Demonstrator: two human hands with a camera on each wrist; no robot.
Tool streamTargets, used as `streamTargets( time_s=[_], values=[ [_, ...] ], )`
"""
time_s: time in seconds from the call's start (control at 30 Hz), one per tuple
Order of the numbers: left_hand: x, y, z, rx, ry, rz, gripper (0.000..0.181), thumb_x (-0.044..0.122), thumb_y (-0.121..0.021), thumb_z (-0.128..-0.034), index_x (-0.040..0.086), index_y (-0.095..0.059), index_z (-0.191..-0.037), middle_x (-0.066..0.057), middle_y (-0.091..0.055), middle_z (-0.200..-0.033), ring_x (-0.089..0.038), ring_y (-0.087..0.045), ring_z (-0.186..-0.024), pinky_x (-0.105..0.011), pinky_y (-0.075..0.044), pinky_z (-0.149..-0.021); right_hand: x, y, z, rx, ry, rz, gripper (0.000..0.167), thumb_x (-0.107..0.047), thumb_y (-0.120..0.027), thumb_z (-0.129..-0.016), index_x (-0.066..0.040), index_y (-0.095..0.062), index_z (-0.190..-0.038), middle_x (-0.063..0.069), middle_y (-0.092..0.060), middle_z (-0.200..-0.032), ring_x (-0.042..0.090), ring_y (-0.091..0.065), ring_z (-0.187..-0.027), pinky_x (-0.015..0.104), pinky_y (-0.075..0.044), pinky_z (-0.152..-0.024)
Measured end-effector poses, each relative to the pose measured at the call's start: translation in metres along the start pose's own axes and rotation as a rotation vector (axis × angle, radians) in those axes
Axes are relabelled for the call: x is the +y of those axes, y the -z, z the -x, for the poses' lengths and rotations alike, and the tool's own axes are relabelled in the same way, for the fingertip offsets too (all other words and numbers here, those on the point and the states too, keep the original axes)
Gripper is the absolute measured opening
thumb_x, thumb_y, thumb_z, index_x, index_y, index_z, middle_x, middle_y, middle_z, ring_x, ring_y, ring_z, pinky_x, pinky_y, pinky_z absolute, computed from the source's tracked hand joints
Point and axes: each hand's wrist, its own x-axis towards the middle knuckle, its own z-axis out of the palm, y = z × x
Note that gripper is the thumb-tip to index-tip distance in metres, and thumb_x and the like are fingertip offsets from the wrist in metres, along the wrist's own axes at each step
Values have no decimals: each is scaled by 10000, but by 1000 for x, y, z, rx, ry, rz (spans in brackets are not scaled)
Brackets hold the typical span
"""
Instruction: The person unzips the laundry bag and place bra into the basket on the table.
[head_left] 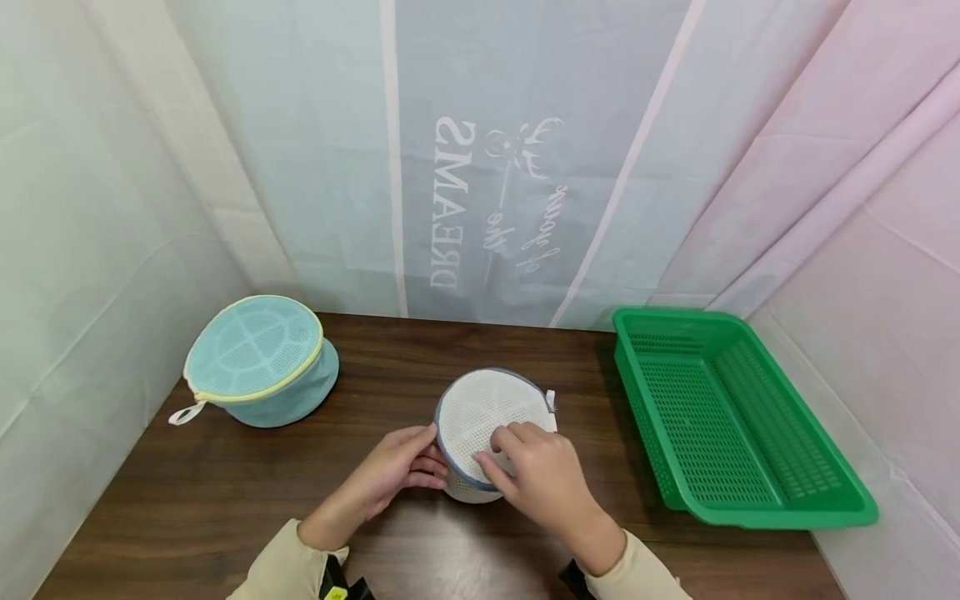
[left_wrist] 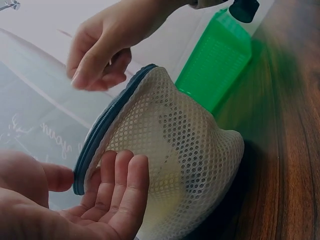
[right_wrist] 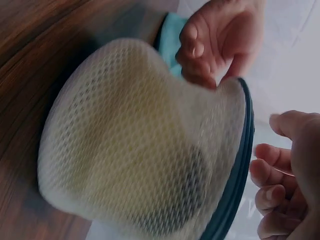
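A round white mesh laundry bag (head_left: 480, 408) with a dark blue zipper rim stands on the table, its mesh lid on top. My left hand (head_left: 393, 467) pinches its left edge, thumb at the zipper (left_wrist: 100, 132) and fingers against the mesh side. Just over the lid hovers my right hand (head_left: 543, 475), its fingers loosely bent around nothing visible. Through the mesh, the right wrist view shows something yellowish and a dark patch (right_wrist: 182, 200) inside; what they are is unclear. A small white tab (head_left: 551, 400) sticks out at the bag's right rim.
To the left stands a light blue mesh laundry bag (head_left: 255, 346) with yellow trim and a white loop (head_left: 186, 413). A green plastic basket (head_left: 787, 518) occupies the right side of the brown wooden table (head_left: 375, 358). Printed curtains (head_left: 337, 167) hang behind and at both sides.
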Motion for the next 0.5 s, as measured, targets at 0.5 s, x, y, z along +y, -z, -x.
streamTargets(
  time_s=[0.5],
  values=[
    [-2,-1,-1,-40,-41,7,371,250,-440,-1112,-99,-557,-1158,-64,-649,-927,-151,-652,-853,-296,-614,-779,-18,-11,-10,-131,7,56,281,-324,-825,-835,-192,-583,-780,-101,-522,-679,84,-524,-571,212,-397,-450]
  ],
)
